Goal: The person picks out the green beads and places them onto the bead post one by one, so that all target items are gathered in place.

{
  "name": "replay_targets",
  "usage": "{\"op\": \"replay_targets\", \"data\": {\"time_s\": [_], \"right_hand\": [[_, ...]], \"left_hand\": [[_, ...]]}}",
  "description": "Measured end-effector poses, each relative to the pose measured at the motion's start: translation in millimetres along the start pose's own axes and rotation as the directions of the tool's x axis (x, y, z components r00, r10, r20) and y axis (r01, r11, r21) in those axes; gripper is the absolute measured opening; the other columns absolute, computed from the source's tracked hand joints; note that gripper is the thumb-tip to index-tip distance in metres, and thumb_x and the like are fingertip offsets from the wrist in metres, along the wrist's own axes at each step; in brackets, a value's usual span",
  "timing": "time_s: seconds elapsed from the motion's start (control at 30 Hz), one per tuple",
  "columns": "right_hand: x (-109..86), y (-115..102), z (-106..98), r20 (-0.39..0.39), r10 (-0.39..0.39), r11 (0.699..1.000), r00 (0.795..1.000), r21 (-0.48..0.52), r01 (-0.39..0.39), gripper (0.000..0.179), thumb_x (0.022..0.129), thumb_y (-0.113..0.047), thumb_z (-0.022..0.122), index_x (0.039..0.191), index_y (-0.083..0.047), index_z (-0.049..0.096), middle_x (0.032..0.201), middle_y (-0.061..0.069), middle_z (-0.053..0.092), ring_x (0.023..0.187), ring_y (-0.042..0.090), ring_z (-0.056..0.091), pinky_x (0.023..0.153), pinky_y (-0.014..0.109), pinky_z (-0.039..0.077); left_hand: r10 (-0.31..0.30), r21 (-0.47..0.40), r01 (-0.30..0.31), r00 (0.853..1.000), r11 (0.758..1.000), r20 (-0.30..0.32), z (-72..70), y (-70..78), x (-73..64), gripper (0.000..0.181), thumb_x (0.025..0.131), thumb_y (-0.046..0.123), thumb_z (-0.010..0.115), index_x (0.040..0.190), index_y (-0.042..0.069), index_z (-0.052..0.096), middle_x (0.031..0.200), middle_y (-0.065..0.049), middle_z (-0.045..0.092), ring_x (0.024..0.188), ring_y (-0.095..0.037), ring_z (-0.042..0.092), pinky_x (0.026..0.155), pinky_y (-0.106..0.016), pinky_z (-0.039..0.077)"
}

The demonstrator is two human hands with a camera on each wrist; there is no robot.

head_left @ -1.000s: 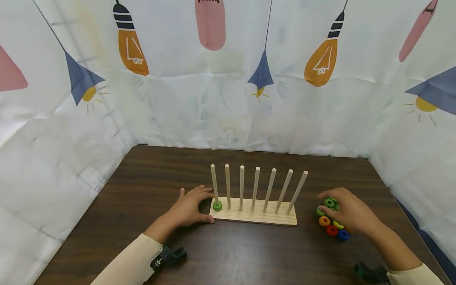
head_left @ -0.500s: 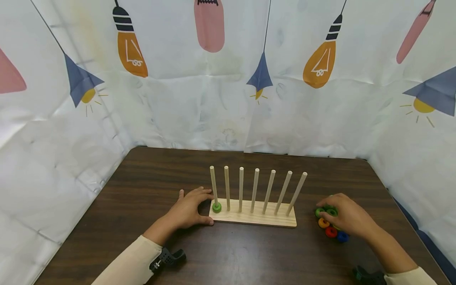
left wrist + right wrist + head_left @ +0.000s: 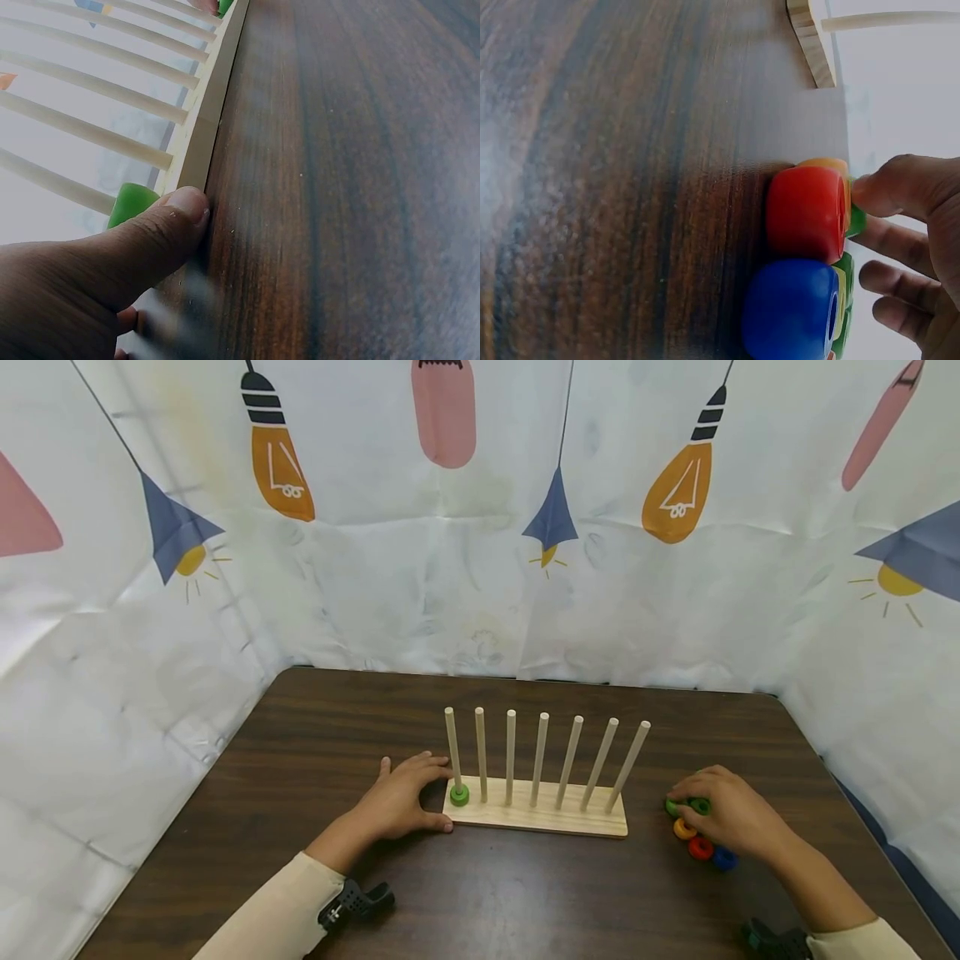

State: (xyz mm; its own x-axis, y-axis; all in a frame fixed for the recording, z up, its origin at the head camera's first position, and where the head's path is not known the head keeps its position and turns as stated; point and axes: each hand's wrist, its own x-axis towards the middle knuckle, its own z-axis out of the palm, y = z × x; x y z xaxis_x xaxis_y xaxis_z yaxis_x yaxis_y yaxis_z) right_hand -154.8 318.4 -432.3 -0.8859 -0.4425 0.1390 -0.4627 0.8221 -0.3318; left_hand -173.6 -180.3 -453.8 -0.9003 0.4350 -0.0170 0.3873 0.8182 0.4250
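Observation:
A pale wooden pegboard (image 3: 536, 814) with several upright pegs stands mid-table, a green ring (image 3: 459, 796) at the foot of its leftmost peg. My left hand (image 3: 405, 797) grips the board's left end, thumb on the front edge and fingers toward the back; the left wrist view shows that thumb (image 3: 169, 225) against the wood. To the right of the board, my right hand (image 3: 731, 810) is over a small pile of rings. Its thumb and index finger pinch a green ring (image 3: 857, 220), partly hidden by the thumb. The palm covers part of the pile.
Beside the right hand lie an orange ring (image 3: 684, 829), a red ring (image 3: 701, 848) and a blue ring (image 3: 724, 859). Yellow (image 3: 841, 300) shows behind the blue one in the right wrist view. A printed cloth (image 3: 480, 593) hangs behind the dark wooden table (image 3: 525, 902).
My right hand has lowered onto the pile, and its thumb and fingers have come together round a green ring. The left hand and the pegboard have stayed put.

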Motion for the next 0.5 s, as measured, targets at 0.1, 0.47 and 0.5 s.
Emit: {"op": "replay_targets", "data": {"time_s": [0.1,0.47,0.5], "right_hand": [[1.6,0.0,0.2,0.000,-0.001,1.000,1.000,0.005,0.001,0.016,0.087,-0.015,0.083,0.102,-0.020,0.081,0.107,-0.003,0.074,0.107,0.032,0.060,0.086,0.055,0.054],[5.1,-0.3,4.3,0.013,0.070,0.997,0.997,0.016,-0.070,0.014,0.088,-0.020,0.081,0.102,-0.022,0.081,0.102,-0.005,0.068,0.108,0.035,0.060,0.077,0.050,0.055],[5.3,-0.9,4.4,0.009,0.076,0.997,0.997,0.018,-0.076,0.014,0.088,-0.020,0.081,0.102,-0.022,0.080,0.103,-0.004,0.067,0.107,0.035,0.060,0.078,0.051,0.055]], "left_hand": [[0.002,-0.005,-0.002,1.000,1.000,0.000,-1.3,0.7,0.1,0.074,0.076,0.049,0.090,0.140,0.021,0.064,0.156,-0.005,0.047,0.150,-0.033,0.032,0.109,-0.081,0.003],[0.001,-0.008,-0.001,1.000,1.000,-0.002,-1.7,2.3,-0.3,0.075,0.075,0.048,0.090,0.139,0.020,0.065,0.155,-0.006,0.048,0.149,-0.033,0.032,0.109,-0.081,0.004],[0.001,-0.008,-0.001,1.000,1.000,-0.003,-1.4,2.2,-0.3,0.075,0.075,0.048,0.090,0.139,0.020,0.065,0.155,-0.005,0.048,0.149,-0.033,0.032,0.109,-0.081,0.004]]}}
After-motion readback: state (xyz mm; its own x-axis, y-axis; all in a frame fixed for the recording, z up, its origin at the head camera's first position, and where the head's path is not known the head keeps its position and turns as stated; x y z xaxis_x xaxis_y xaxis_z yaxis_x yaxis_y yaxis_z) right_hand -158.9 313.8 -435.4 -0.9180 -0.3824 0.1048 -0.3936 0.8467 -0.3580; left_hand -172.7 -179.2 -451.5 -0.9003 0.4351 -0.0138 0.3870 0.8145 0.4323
